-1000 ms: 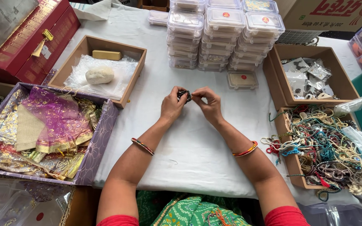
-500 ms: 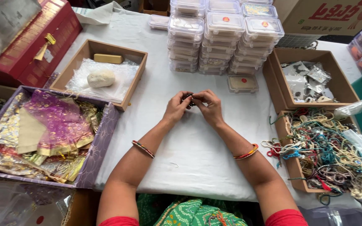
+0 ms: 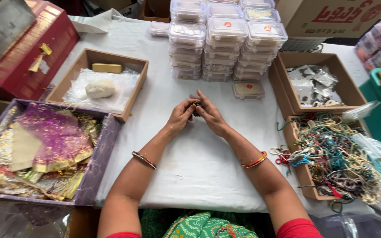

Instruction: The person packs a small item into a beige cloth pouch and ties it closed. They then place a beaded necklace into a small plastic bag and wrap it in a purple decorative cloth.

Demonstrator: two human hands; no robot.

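- brown box (image 3: 140,72) upper left of centre: crinkled clear plastic sheet (image 3: 111,94), pale rounded lump (image 3: 100,88) on it, flat gold bar (image 3: 107,68) along the back wall
- purple tray (image 3: 106,158) at left edge: sheer organza pouches (image 3: 49,141), purple and gold, shiny, heaped flat
- red box (image 3: 31,53) with gold trim and a gold tassel, top left corner
- stacked clear plastic tubs (image 3: 228,39) top centre, snap lids, several with a small red round sticker; one low tub (image 3: 248,89) alone in front of the stack
- brown box (image 3: 349,88) upper right: small clear packets (image 3: 311,83), silvery contents, cannot tell what they are
- brown box (image 3: 305,176) lower right: tangled cords (image 3: 336,158), cream, teal, red, spilling over the left wall onto the white tablecloth (image 3: 199,163)
- teal crate (image 3: 375,110) at right edge, contents mostly cut off
- small dark beaded item (image 3: 196,107) just above frame centre, over the tablecloth, pinched between both hands; mostly hidden by fingers, looks round and dark, texture too small to read
- left hand (image 3: 180,117) fingers curled in close, tips gripping the item from the left
- right hand (image 3: 210,115) tips gripping it from the right, two fingers stretched up past it
- striped bangle (image 3: 143,159) on left forearm, orange-red bangle (image 3: 254,161) on right wrist
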